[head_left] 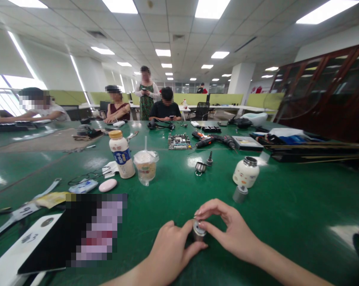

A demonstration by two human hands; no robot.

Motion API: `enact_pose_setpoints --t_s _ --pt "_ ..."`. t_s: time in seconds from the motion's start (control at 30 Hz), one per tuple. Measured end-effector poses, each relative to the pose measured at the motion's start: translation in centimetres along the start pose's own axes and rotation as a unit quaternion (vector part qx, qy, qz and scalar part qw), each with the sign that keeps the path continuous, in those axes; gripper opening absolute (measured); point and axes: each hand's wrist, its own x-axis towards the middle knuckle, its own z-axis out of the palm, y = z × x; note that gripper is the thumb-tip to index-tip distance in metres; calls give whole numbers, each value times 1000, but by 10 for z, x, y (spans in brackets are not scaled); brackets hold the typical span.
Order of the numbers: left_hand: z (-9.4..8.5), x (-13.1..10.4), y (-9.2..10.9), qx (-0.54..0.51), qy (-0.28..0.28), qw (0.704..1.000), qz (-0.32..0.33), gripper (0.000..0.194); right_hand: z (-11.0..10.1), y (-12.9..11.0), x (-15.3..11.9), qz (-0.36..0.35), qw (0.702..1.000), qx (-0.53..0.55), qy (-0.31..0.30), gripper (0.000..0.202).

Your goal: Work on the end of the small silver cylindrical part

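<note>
A small silver metal cylinder stands upright at the front of the green table, a dark spot on its round top. My left hand is closed around it from the left, thumb in front and index finger behind. From the right, my right hand reaches over the top, its thumb and curled fingertips at the upper rim. Behind to the right is a white patterned bottle without a lid, a grey metal cup-like part beside it. Farther back lie a metal piece with a ring and a dark stepped part.
At left are a milk-drink bottle, a plastic cup with straw, a pink oval case and a tablet-like panel. A circuit board and power drills lie farther back. Several people are across the table.
</note>
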Motion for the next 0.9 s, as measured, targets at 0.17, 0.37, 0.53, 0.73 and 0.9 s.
enact_pose_setpoints --t_s 0.17,0.37,0.53,0.73,0.9 --pt "-1 0 1 -7 4 1000 4 36 0 0 0 -21 999 -46 1 18" --pt "-2 0 2 -10 6 1000 8 31 -4 0 1 -17 996 -48 71 14" --pt "-3 0 2 -6 -1 1000 3 33 -5 1 1 -8 995 -100 -2 23" --pt "-2 1 1 -3 -4 1000 -1 34 0 0 2 13 996 -67 52 7" --pt "-2 1 3 11 -4 1000 -8 29 -19 18 15 29 993 -37 108 14"
